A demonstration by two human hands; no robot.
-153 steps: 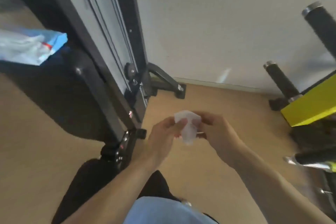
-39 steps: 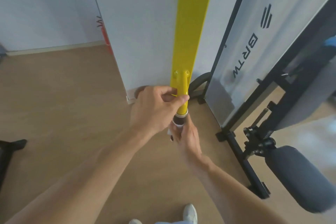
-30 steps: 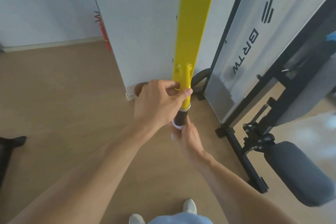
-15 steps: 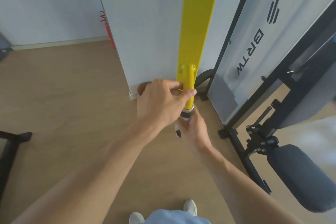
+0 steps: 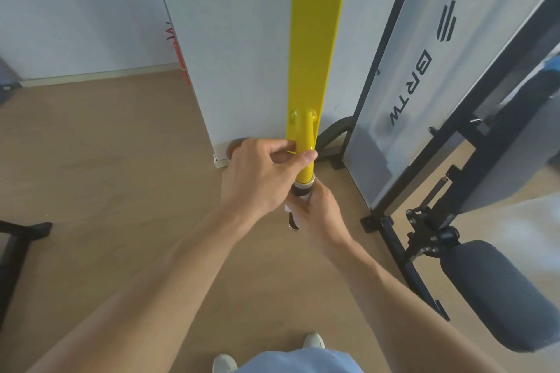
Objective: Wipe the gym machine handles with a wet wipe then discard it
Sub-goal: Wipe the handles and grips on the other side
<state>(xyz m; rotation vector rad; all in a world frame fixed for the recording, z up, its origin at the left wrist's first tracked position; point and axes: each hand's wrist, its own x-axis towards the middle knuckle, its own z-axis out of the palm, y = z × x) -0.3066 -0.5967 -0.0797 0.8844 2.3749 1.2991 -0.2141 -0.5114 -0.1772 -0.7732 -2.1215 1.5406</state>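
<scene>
Wiping handle, mid-task.
Left hand (image 5: 262, 174) clenched on yellow bar (image 5: 306, 148); right hand (image 5: 315, 209) wrapped round black handle (image 5: 303, 192) just below, wet wipe (image 5: 287, 208) barely peeking out. Discarding not done yet.

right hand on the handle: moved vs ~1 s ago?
Yes. The right hand has slid up the black handle toward the yellow arm's silver collar; less black grip shows between them now. The left hand grips the yellow arm.

glossy yellow bar (image 5: 315, 39), matt wood-look floor (image 5: 106, 160).
</scene>
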